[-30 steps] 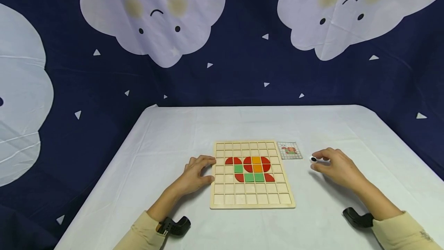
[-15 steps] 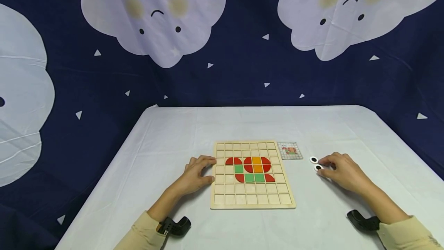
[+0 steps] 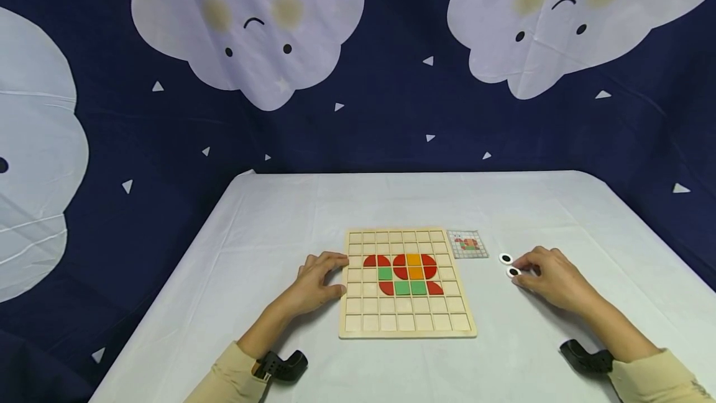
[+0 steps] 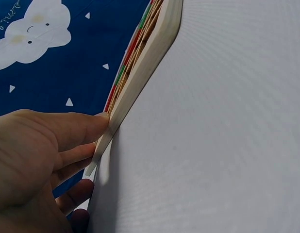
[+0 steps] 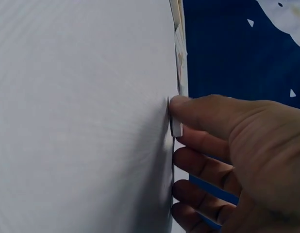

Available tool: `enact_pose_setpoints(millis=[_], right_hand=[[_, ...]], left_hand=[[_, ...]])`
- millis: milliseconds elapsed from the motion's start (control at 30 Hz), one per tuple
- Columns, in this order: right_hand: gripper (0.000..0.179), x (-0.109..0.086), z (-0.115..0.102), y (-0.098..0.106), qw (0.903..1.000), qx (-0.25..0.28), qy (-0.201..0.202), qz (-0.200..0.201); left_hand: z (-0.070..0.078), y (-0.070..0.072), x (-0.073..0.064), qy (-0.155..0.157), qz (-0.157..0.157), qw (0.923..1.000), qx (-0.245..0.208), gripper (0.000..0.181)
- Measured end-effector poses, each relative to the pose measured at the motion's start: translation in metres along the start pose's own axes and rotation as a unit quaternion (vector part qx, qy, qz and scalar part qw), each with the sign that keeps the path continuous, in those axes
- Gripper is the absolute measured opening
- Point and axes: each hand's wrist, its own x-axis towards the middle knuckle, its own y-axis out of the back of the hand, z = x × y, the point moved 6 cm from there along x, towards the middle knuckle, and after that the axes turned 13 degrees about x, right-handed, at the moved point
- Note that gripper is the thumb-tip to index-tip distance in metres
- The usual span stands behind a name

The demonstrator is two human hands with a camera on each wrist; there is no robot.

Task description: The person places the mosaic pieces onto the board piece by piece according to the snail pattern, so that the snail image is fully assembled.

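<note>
Beside the left edge of a wooden grid board point(image 3: 408, 334), my left hand point(image 3: 314, 285) rests with thumb and fingertips against the rim. In the left wrist view the thumb lies on the board's edge point(image 4: 140, 82). Red, green point(image 3: 418, 288) and orange flat tiles fill part of the grid. To the right, my right hand point(image 3: 554, 280) holds a small white disc with a black dot point(image 3: 512, 272) between thumb and index finger, low at the table. A matching white disc point(image 3: 506, 259) lies just beyond it. The right wrist view shows the held disc edge-on point(image 5: 177, 128) under the thumb.
A small pattern card point(image 3: 468, 244) with a gridded picture lies against the board's upper right side. White cloth point(image 3: 279, 204) covers the table. A dark blue curtain point(image 3: 391, 135) with cloud prints hangs behind it.
My right hand has left the far white disc on the table and drawn back slightly to the nearer one, which it now pinches. My left hand has stayed at the board's edge.
</note>
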Motion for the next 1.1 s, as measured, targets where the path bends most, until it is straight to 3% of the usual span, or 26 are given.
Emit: enact_pose_setpoints(millis=[200, 433, 833, 1100], right_hand=[[0.025, 0.007, -0.016, -0.002, 0.9999, 0.007, 0.007, 0.0], [0.024, 0.028, -0.058, -0.015, 0.9986, 0.026, 0.043, -0.015], [0.023, 0.077, -0.137, -0.07, 0.9906, 0.06, 0.109, -0.056], [0.022, 0.096, -0.162, -0.103, 0.9862, 0.054, 0.128, -0.09]], left_hand=[[-0.001, 0.0, 0.0, -0.001, 0.002, 1.0, -0.001, 0.048], [-0.001, -0.001, -0.001, -0.004, 0.002, 1.0, 0.001, 0.048], [0.0, -0.001, 0.0, -0.001, 0.004, 1.0, 0.002, 0.048], [0.0, -0.001, -0.001, -0.011, 0.009, 0.9999, 0.004, 0.049]])
